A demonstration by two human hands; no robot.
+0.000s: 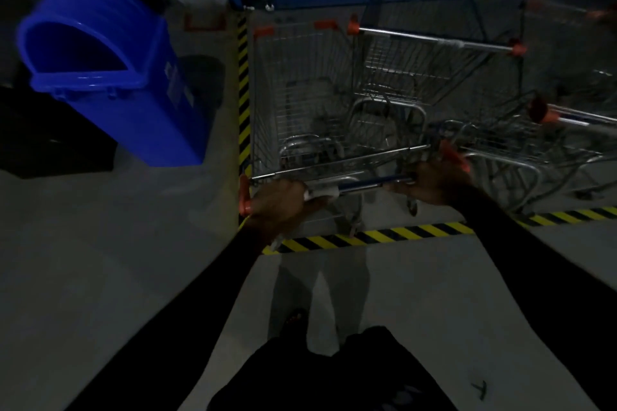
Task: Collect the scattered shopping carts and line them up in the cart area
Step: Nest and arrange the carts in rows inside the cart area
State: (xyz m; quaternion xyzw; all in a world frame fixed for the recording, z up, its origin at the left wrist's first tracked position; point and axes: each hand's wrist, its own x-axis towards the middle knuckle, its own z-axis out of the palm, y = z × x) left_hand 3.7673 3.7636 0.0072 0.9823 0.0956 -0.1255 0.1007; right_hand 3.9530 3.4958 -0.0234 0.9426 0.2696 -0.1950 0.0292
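1. The left hand and the right hand sit apart, each curled around the handle of the near cart.
2. That cart stands inside the striped floor tape, its left side right beside the tape edge.
3. A second cart sits close on its right.
4. A blue bin stands left, outside the tape, with bare floor around it.

Right of the held cart, another cart is cut by the frame edge; wheels lost in dim blur; bin label unreadable
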